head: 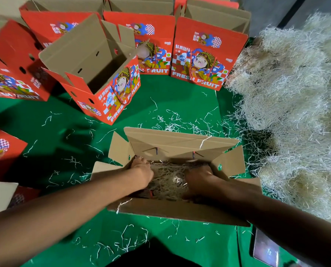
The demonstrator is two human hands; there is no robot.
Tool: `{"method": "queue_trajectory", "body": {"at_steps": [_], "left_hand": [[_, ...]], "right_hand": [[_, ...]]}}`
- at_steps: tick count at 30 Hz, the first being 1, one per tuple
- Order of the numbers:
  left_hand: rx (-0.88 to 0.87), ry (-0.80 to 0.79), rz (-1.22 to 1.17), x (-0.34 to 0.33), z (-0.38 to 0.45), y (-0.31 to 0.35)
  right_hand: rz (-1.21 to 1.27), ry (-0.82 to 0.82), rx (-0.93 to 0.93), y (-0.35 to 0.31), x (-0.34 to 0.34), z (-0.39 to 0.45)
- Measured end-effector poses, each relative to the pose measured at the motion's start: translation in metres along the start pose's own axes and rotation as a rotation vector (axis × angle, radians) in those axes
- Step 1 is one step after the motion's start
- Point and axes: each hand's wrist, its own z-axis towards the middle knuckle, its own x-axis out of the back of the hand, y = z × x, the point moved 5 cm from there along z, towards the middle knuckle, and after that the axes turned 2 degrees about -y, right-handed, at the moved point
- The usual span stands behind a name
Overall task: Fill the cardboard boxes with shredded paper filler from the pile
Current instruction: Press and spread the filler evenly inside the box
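Observation:
An open cardboard box (pixel 180 139) stands right in front of me on the green cloth, flaps spread outward. Pale shredded paper filler (pixel 168 180) lies inside it. My left hand (pixel 141 169) reaches into the box's left side, fingers curled down into the filler. On the right side, my right hand (pixel 198 178) is also down in the filler; its fingers are hidden in shadow. A big pile of shredded paper (pixel 288 105) fills the right side of the view.
An open red "Fresh Fruit" box (pixel 106 105), seemingly without filler, stands tilted behind the near one. Several more red boxes (pixel 203 54) line the back and left. Loose paper strands litter the green cloth (pixel 180 101). A phone (pixel 264 251) lies at the lower right.

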Motion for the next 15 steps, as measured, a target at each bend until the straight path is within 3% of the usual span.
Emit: {"method": "queue_trajectory", "body": {"at_steps": [3,5,7,10,15], "left_hand": [[-0.095,0.261,-0.01,0.021,-0.016,0.002],[-0.17,0.384,-0.082,0.026,-0.019,0.01],[-0.215,0.337,-0.21,0.018,-0.014,0.016],[-0.161,0.138,-0.366,0.001,-0.002,0.01],[-0.067,-0.03,-0.277,-0.009,0.0,0.004]], "right_hand": [[-0.017,0.2,0.021,0.007,0.026,-0.004],[0.111,0.224,0.031,0.006,0.03,-0.005],[0.169,0.146,0.072,0.001,0.018,-0.006],[0.086,0.004,0.144,-0.008,-0.01,-0.007],[-0.239,-0.089,0.063,-0.006,-0.015,-0.007]]}}
